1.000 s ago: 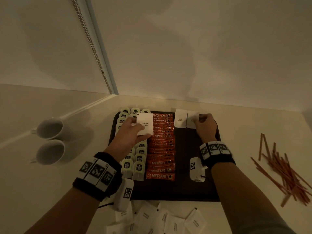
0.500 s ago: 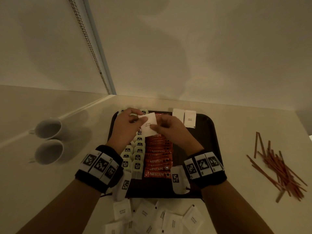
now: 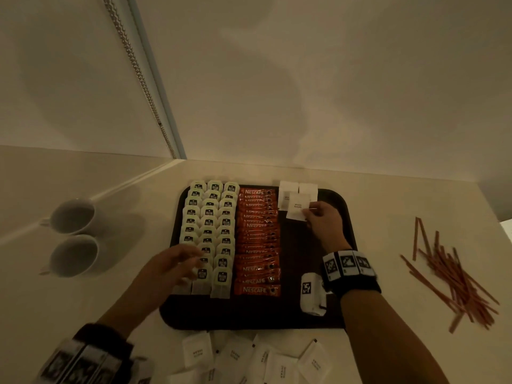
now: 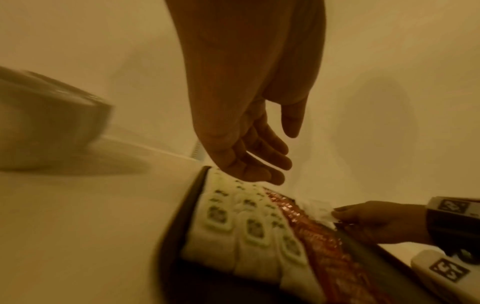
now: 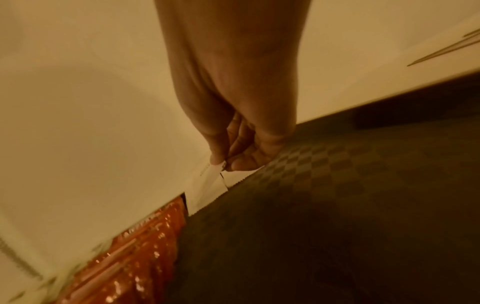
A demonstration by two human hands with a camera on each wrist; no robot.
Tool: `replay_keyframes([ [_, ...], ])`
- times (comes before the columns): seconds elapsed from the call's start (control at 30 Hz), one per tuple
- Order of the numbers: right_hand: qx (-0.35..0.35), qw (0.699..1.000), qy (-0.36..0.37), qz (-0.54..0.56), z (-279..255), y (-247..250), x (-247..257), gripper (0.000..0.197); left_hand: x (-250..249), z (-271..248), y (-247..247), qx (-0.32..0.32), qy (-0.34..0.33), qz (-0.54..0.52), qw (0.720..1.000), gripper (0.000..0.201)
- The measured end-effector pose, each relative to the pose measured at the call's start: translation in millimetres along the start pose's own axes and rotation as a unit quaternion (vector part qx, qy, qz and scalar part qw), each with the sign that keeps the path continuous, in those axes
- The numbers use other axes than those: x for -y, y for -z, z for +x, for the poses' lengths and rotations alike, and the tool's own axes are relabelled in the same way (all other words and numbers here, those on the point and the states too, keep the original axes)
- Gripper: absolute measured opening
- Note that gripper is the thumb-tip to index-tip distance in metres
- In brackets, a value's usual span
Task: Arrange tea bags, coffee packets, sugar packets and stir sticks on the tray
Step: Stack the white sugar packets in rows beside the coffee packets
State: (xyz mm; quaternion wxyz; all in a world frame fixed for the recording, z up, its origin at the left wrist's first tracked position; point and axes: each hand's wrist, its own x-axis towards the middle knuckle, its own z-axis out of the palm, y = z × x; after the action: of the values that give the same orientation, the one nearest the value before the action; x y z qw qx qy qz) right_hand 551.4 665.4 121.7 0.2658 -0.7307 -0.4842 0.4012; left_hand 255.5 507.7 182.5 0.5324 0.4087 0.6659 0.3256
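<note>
The right hand point(image 3: 325, 225) pinches a flat square paper sugar packet point(image 3: 297, 207), glossy Nescafé sticks point(image 3: 257, 239) just beside; the left hand point(image 3: 177, 263) hangs loose, fingers relaxed.

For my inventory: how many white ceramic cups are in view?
2. Both stand left of the dark tray: far white ceramic cup and near white ceramic cup, side by side.

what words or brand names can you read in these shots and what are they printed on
"NESCAFE": on the orange coffee packets in the middle column of the tray.
"WHITE SUGAR": on the sugar packet pinched by the right hand.
Tea bag labels: dark badge, too small to read.
Loose sugar packets in front of the tray: print blurred.
Wristband squares: black-and-white codes, no words.
</note>
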Motion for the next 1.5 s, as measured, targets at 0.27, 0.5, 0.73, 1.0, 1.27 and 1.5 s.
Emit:
replay_keyframes([
  [0.27, -0.008, 0.999, 0.004, -0.038, 17, -19, 4, 0.024, 62, -41, 42, -0.082, 0.038, -0.010, 0.996, 0.022],
  [0.5, -0.043, 0.994, 0.037, -0.093, 22, -28, 3, 0.021, 94, -62, 55, -0.101, 0.053, -0.020, 0.993, 0.025],
  [0.73, 0.013, 0.983, 0.147, -0.109, -14, -19, 23, 0.020, 101, -79, 55, -0.078, 0.071, 0.047, 0.993, 0.023],
  [1.0, 0.457, 0.789, 0.182, -0.367, -172, 6, 14, 0.041, 114, -114, 58, -0.040, 0.074, 0.104, 0.991, 0.020],
  [1.27, 0.291, 0.833, 0.140, -0.450, -242, -5, -64, 0.114, 141, -149, 67, -0.047, 0.073, 0.113, 0.990, 0.019],
  [1.5, 0.214, 0.879, 0.113, -0.411, -260, -50, -64, 0.111, 148, -164, 73, -0.040, 0.064, 0.114, 0.991, 0.018],
])
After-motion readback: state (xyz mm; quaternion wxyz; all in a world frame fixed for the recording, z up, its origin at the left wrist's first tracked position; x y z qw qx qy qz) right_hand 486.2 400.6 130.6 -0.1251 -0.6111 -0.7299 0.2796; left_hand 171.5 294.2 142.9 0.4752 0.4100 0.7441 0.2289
